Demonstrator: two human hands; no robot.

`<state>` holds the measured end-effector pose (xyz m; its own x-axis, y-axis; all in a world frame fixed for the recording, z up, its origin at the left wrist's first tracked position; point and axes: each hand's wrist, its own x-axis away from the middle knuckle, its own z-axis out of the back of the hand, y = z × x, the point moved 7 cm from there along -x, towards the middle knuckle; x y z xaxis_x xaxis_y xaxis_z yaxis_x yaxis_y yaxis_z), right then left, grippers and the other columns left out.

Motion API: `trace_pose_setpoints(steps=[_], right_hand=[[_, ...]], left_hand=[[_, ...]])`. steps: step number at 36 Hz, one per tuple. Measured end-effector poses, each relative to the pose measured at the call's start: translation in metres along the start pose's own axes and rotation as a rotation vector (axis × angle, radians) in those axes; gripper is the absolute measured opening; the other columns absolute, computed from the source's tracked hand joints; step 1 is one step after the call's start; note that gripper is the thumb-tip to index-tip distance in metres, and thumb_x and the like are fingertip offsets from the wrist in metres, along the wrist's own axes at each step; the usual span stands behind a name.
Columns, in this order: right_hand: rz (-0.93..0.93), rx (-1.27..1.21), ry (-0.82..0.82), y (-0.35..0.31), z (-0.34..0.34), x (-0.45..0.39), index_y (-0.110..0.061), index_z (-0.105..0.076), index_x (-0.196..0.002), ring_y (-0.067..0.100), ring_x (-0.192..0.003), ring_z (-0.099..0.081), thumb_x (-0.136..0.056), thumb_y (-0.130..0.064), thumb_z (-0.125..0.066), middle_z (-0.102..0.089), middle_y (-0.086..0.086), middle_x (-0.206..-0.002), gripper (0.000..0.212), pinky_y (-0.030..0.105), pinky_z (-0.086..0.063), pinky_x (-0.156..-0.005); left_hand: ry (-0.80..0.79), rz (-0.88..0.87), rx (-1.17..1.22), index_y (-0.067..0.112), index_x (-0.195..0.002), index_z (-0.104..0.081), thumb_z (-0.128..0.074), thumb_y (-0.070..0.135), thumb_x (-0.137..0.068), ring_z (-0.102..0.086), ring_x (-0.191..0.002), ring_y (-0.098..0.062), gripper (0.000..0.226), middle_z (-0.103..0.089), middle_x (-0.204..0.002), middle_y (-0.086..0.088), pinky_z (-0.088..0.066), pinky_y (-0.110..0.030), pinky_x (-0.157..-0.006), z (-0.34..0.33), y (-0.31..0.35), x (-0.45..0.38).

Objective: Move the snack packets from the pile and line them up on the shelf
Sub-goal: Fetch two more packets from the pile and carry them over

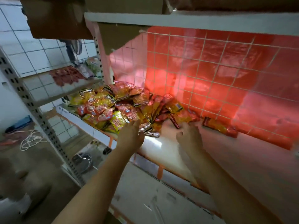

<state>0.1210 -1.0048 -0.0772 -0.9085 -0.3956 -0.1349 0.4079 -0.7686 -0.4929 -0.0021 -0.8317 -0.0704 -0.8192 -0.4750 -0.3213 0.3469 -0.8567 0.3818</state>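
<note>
Head view: both hands, left and right, are held open by the pile; packets look light, crinkly, best pinched at edges.

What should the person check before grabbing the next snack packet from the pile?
1. Left hand free: ok, fingers straight, holding nothing, at the edge of the pile.
2. Right hand free: cannot tell, blurred, fingers over the shelf near a dark packet.
3. Packets within reach: ok, the pile lies just past the left fingertips.
4. Room to line up: ok, bare shelf shows right of the pile.
5. Row started: cannot tell, one red packet lies flat by the back grid.
</note>
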Motion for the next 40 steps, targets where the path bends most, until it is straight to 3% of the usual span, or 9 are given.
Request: trace_pose_setpoints(steps=[6,13,17,21,24,28,32,35,40], right_hand=[[-0.207,-0.116,0.213,0.004,-0.013,-0.054,-0.013,-0.055,-0.122,0.035,-0.117,-0.047,-0.087,-0.023,-0.057,-0.052,0.016,-0.127,0.037,0.042,-0.043,-0.093],[-0.456,-0.21,0.265,0.024,-0.023,-0.074,-0.017,-0.045,-0.132,0.036,-0.124,-0.042,-0.076,-0.052,-0.068,-0.047,0.016,-0.134,0.07,0.044,-0.038,-0.1],[-0.496,-0.179,0.294,0.029,-0.024,-0.066,-0.018,-0.044,-0.133,0.034,-0.122,-0.046,-0.063,-0.042,-0.081,-0.046,0.012,-0.136,0.083,0.042,-0.041,-0.097],[-0.484,-0.249,0.335,0.034,-0.026,-0.055,-0.02,-0.048,-0.125,0.027,-0.088,-0.063,-0.059,-0.06,-0.06,-0.065,0.001,-0.106,0.078,0.034,-0.054,-0.072],[-0.469,-0.353,0.325,0.017,-0.025,-0.027,-0.026,-0.041,-0.13,0.03,-0.084,-0.061,-0.074,-0.023,-0.07,-0.064,0.008,-0.101,0.062,0.037,-0.053,-0.068],[-0.467,-0.41,0.265,0.009,-0.028,-0.001,-0.018,-0.03,-0.145,0.022,-0.092,-0.054,-0.085,-0.012,-0.064,-0.055,0.005,-0.104,0.069,0.026,-0.039,-0.07],[-0.455,-0.509,0.24,-0.002,-0.028,0.029,-0.018,-0.055,-0.122,0.026,-0.082,-0.063,-0.072,-0.003,-0.073,-0.066,0.009,-0.1,0.054,0.037,-0.053,-0.069],[-0.491,-0.624,0.215,-0.003,-0.027,0.052,-0.019,-0.06,-0.104,0.028,-0.08,-0.066,-0.073,-0.007,-0.072,-0.067,0.009,-0.095,0.035,0.049,-0.056,-0.073],[-0.43,-0.725,0.257,-0.007,0.0,0.092,-0.021,-0.06,-0.085,0.019,-0.073,-0.062,-0.08,-0.003,-0.067,-0.066,0.005,-0.085,0.02,0.03,-0.05,-0.067]], left_hand=[[0.01,0.097,-0.046,0.008,-0.123,-0.052,-0.053,0.037,-0.09,-0.049,-0.108,-0.032,0.044,-0.056,-0.116,-0.015,-0.043,-0.04,-0.084,-0.004,-0.044,-0.05],[-0.052,0.104,-0.179,0.012,-0.133,-0.038,-0.057,0.073,-0.069,-0.047,-0.108,-0.026,0.09,-0.048,-0.116,-0.01,-0.041,-0.034,-0.088,-0.009,-0.043,-0.07],[-0.14,0.071,-0.062,0.011,-0.149,-0.012,-0.071,0.056,-0.07,-0.04,-0.115,-0.026,0.108,-0.039,-0.124,-0.014,-0.034,-0.031,-0.098,-0.015,-0.042,-0.075],[-0.171,0.025,0.164,0.014,-0.15,-0.004,-0.081,0.032,-0.069,-0.043,-0.113,-0.028,0.113,-0.038,-0.125,-0.017,-0.038,-0.032,-0.1,-0.015,-0.04,-0.073],[-0.177,0.017,0.369,0.016,-0.15,-0.003,-0.082,0.012,-0.068,-0.053,-0.103,-0.027,0.114,-0.045,-0.125,-0.018,-0.046,-0.032,-0.089,-0.015,-0.04,-0.067],[-0.186,0.081,0.611,0.02,-0.15,-0.001,-0.076,0.001,-0.074,-0.058,-0.092,-0.021,0.109,-0.052,-0.125,-0.014,-0.044,-0.028,-0.07,-0.016,-0.045,-0.055],[-0.185,0.175,0.871,0.015,-0.145,-0.027,-0.074,0.004,-0.076,-0.058,-0.083,-0.026,0.084,-0.049,-0.083,0.003,-0.05,-0.036,-0.072,-0.016,-0.05,-0.045],[-0.219,0.154,0.992,0.021,-0.119,-0.058,-0.075,0.004,-0.075,-0.063,-0.079,-0.034,0.05,-0.056,-0.071,0.008,-0.054,-0.049,-0.076,-0.017,-0.041,-0.035],[-0.231,0.185,1.297,0.013,-0.106,-0.063,-0.072,-0.006,-0.073,-0.06,-0.076,-0.027,0.038,-0.06,-0.076,-0.004,-0.057,-0.041,-0.069,-0.017,-0.015,-0.008]])
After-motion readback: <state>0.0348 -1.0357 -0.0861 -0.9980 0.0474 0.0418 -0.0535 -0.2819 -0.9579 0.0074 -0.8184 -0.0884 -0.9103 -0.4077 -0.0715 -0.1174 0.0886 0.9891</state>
